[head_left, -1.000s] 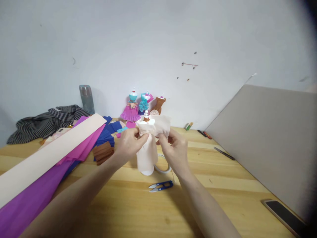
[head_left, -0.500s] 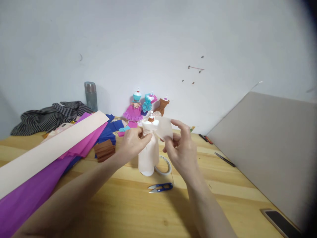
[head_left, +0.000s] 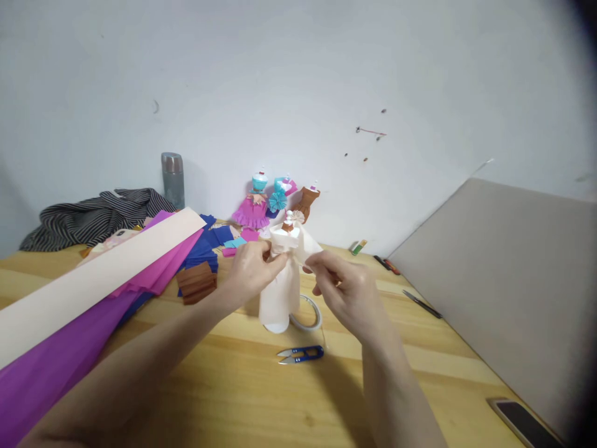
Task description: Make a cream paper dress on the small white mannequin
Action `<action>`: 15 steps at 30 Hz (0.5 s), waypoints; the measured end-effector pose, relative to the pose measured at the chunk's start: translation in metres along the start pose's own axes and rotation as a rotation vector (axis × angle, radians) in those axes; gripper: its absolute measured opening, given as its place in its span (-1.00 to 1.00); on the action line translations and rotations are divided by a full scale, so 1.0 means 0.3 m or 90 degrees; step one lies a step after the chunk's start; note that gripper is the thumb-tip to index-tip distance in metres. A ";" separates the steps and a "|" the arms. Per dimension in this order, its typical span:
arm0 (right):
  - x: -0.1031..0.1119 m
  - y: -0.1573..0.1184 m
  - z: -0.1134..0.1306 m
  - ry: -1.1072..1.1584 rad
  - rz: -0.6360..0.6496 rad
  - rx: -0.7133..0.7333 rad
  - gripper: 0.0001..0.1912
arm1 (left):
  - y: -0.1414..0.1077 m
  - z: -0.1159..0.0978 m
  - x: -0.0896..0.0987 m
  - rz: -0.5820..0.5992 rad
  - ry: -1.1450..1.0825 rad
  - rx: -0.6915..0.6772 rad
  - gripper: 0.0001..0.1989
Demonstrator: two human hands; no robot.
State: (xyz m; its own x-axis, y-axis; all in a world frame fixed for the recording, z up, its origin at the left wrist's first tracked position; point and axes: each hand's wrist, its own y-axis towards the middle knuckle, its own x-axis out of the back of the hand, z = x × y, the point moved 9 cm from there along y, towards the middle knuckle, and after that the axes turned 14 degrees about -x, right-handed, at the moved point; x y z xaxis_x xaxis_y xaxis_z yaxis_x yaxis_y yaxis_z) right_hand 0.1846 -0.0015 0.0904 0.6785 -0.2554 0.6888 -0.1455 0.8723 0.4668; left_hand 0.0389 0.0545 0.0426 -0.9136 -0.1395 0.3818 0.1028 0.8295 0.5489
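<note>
Pale, smooth wall [head_left: 261, 74] rose behind a glossy wooden table [head_left: 242, 386] with broad pale grain; take the paper-wrapped form at mid-table as the centre of the dial. Toward 10 o'clock lay a crumpled striped cloth [head_left: 97, 214], limp and knitted-looking, and from 8 to 10 ran 1 long, flat cream strip [head_left: 107, 264] over purple paper [head_left: 56, 379]. Nearby blue pieces [head_left: 203, 252] and a finely ridged brown stack [head_left: 197, 283] looked like crêpe. Left hand [head_left: 252, 267] was nearly closed, thumb and fingers pinching the gathered waist from 9 o'clock. Within that pinch stood the paper-wrapped form [head_left: 278, 298], upright, a narrow cream tube below the gather and a white neck with a brown band above. Near 12 o'clock, 3 dressed forms [head_left: 252, 211] stood by the wall, 1 in a frilled magenta skirt. The central form seemed light, its wrap soft, easily creased and apt to tear, so the bunched waist looked the surest hold and the loose flap [head_left: 308, 247] called for a gentle pinch. Right hand [head_left: 347, 280], at 2 o'clock, was curled, fingertips together at the flap's end. Close by at 4 o'clock stood a smooth tape ring [head_left: 318, 314]; at 5, metal-bladed blue snips [head_left: 310, 354] lay spread.
</note>
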 end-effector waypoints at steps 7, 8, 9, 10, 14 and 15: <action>0.016 -0.007 0.021 -0.038 -0.015 0.051 -0.74 | 0.003 0.008 -0.003 -0.003 0.003 -0.012 -0.71; 0.015 -0.009 0.025 -0.056 -0.018 0.063 -0.72 | 0.003 0.009 -0.004 -0.002 -0.002 -0.013 -0.72; 0.014 -0.010 0.027 -0.072 -0.023 0.073 -0.71 | 0.003 0.011 -0.005 -0.003 -0.006 -0.013 -0.72; 0.015 -0.009 0.028 -0.084 -0.032 0.077 -0.72 | 0.003 0.012 -0.005 -0.004 -0.008 -0.013 -0.72; 0.013 -0.004 0.017 -0.101 -0.048 0.065 -0.78 | 0.003 0.014 -0.005 -0.003 0.003 -0.013 -0.72; 0.008 -0.005 0.017 -0.109 -0.041 0.068 -0.76 | 0.003 0.015 -0.005 -0.002 0.004 -0.012 -0.71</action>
State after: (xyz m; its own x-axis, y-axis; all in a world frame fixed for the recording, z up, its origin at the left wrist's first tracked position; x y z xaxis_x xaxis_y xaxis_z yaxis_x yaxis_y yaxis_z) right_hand 0.1829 -0.0054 0.0942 0.5573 -0.3839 0.7362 -0.1876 0.8056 0.5620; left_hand 0.0387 0.0580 0.0393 -0.9117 -0.1451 0.3843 0.1074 0.8188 0.5639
